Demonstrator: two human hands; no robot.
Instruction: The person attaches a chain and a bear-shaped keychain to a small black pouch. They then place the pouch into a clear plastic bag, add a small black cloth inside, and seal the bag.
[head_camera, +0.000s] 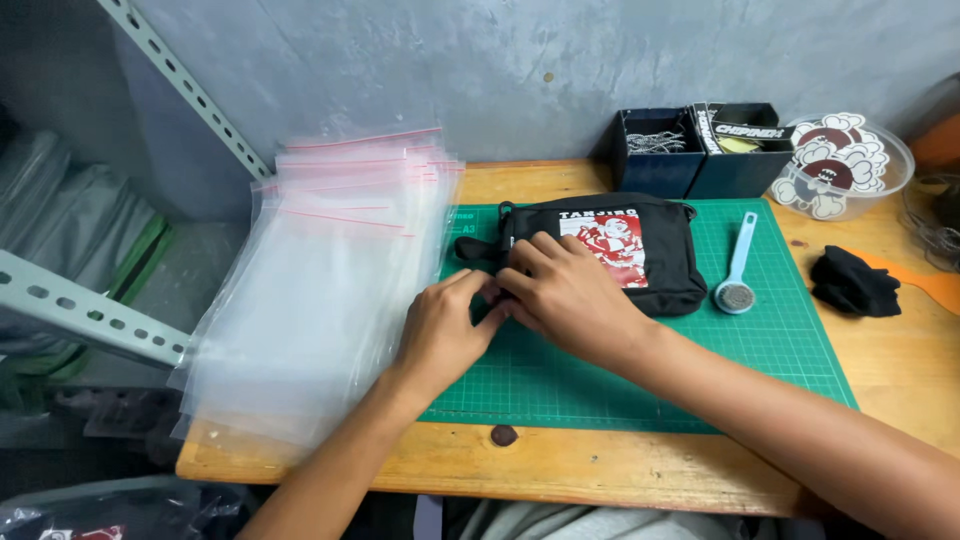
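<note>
Both hands meet at the black pouch's (610, 250) left end on the green cutting mat (780, 340), mid-bench (600, 470): left hand (440, 335) and right hand (565, 295) pinch its edge together. Clear bags (320, 280) overhang the bench's left edge.

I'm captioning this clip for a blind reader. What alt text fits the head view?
Two bare hands, left hand and right hand, meet at the left edge of a small black pouch with a red and white print, lying on a green cutting mat on a wooden table. A stack of clear zip bags lies to the left, a light blue handled tool to the right.
</note>
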